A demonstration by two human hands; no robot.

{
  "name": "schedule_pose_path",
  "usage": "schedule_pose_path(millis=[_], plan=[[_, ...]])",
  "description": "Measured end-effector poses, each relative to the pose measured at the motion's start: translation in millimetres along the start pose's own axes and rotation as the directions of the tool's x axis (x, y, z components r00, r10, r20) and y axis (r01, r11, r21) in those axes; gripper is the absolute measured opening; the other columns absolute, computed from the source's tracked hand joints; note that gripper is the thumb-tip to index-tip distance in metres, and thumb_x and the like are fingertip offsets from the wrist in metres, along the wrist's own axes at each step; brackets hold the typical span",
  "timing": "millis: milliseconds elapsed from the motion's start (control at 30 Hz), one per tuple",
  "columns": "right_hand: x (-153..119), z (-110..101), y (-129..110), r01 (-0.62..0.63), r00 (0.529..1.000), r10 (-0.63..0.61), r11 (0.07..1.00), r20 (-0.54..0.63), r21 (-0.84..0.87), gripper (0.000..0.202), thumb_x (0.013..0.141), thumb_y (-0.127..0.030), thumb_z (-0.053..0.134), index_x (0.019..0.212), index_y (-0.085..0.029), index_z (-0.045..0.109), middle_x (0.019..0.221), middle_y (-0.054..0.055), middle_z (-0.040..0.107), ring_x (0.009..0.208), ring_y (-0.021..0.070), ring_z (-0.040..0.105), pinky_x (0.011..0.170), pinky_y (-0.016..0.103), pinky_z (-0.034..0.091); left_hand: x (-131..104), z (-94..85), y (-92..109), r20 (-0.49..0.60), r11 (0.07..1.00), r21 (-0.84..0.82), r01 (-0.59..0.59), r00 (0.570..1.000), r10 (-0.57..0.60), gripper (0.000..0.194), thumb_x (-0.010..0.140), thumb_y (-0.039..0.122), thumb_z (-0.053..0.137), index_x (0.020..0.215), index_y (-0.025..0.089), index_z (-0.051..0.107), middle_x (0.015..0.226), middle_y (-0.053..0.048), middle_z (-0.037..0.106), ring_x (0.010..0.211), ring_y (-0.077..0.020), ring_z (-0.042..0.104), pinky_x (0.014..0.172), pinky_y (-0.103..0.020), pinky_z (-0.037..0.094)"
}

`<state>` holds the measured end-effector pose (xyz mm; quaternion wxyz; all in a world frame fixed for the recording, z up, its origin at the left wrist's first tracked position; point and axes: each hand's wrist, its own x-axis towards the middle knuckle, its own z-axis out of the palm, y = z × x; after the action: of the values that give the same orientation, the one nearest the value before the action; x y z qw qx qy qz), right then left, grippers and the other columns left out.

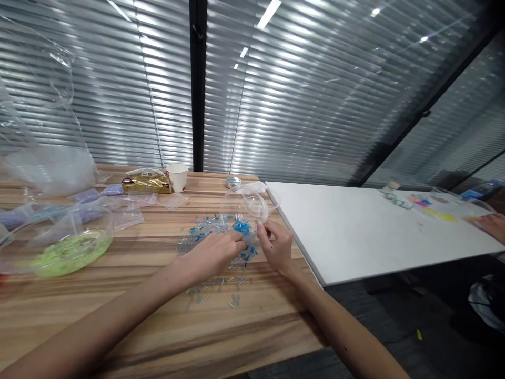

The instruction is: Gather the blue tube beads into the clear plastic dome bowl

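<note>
A clear round plastic tub [252,196] lies tilted on the wooden table, with blue tube-shaped beads [241,227] at its lower side. My right hand [276,243] is closed at the tub's near right edge, thumb and fingers pinching its rim. Over the loose blue and clear tube beads [205,227] in front of the tub, my left hand [223,247] is closed, palm down with fingers bent together. Whatever the left fingertips hold is hidden. More clear tube beads [235,301] are scattered nearer to me.
On the left stands a clear bowl [106,213] with yellow-green pieces. Behind are small plastic bags [128,218], a gold packet [147,182], a paper cup [177,178] and a round tin [233,181]. A white table [327,231] adjoins; another person's hand [493,225] rests there.
</note>
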<state>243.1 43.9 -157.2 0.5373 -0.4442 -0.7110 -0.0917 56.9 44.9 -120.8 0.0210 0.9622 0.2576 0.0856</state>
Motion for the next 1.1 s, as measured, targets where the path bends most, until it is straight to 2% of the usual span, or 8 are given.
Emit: schedule_pose_path(millis=[300, 433, 600, 800, 1100], plan=[[2.5, -1.5, -2.4, 0.004, 1.000, -0.004, 1.000, -0.021, 0.012, 0.037, 0.089, -0.021, 0.047, 0.053, -0.019, 0.039, 0.048, -0.005, 0.039, 0.044, 0.0084, 0.035, 0.047, 0.024, 0.026, -0.6, 0.0, 2.6, 0.021, 1.000, -0.021, -0.006, 1.000, 0.006, 0.017, 0.089, 0.008, 0.046, 0.094, 0.016, 0.061, 0.095, -0.007, 0.062, 0.083, -0.0196, 0.059, 0.070, -0.028, 0.046], [2.6, -1.6, -2.5, 0.000, 1.000, 0.001, 1.000, -0.014, 0.012, 0.036, 0.089, -0.020, 0.047, 0.053, -0.019, 0.041, 0.048, -0.004, 0.040, 0.045, 0.0086, 0.036, 0.048, 0.024, 0.027, 0.0, 4.9, 1.6, 0.015, 0.998, -0.054, -0.021, 1.000, 0.022, 0.019, 0.087, 0.005, 0.046, 0.090, 0.015, 0.062, 0.093, -0.007, 0.063, 0.085, -0.0199, 0.060, 0.073, -0.028, 0.046], [3.1, -1.5, -2.8, 0.009, 1.000, -0.009, 1.000, -0.016, 0.006, 0.037, 0.089, -0.021, 0.047, 0.053, -0.019, 0.040, 0.048, -0.004, 0.040, 0.044, 0.0085, 0.036, 0.047, 0.024, 0.027, -0.2, 11.7, -0.5, 0.004, 0.999, -0.011, -0.044, 0.999, 0.044, 0.018, 0.087, 0.007, 0.047, 0.093, 0.016, 0.061, 0.095, -0.006, 0.062, 0.087, -0.0211, 0.059, 0.072, -0.029, 0.045], [4.1, -2.2, -3.5, 0.026, 1.000, -0.026, 1.000, -0.015, 0.008, 0.037, 0.089, -0.020, 0.047, 0.053, -0.019, 0.039, 0.047, -0.005, 0.039, 0.044, 0.0081, 0.035, 0.047, 0.023, 0.026, 1.3, 10.5, 2.4, 0.079, 0.999, 0.009, -0.050, 0.996, 0.049, 0.020, 0.086, 0.003, 0.048, 0.092, 0.015, 0.062, 0.093, -0.007, 0.062, 0.091, -0.0217, 0.059, 0.079, -0.030, 0.045], [4.4, -2.5, -4.2, 0.053, 0.999, -0.053, 0.999, -0.005, 0.006, 0.037, 0.090, -0.019, 0.047, 0.053, -0.019, 0.038, 0.047, -0.004, 0.040, 0.044, 0.0081, 0.036, 0.048, 0.023, 0.026, 2.2, 11.7, 3.7, 0.102, 0.999, 0.017, -0.051, 0.994, 0.049, 0.018, 0.085, 0.002, 0.048, 0.086, 0.014, 0.062, 0.091, -0.007, 0.063, 0.088, -0.0219, 0.060, 0.075, -0.029, 0.046]])
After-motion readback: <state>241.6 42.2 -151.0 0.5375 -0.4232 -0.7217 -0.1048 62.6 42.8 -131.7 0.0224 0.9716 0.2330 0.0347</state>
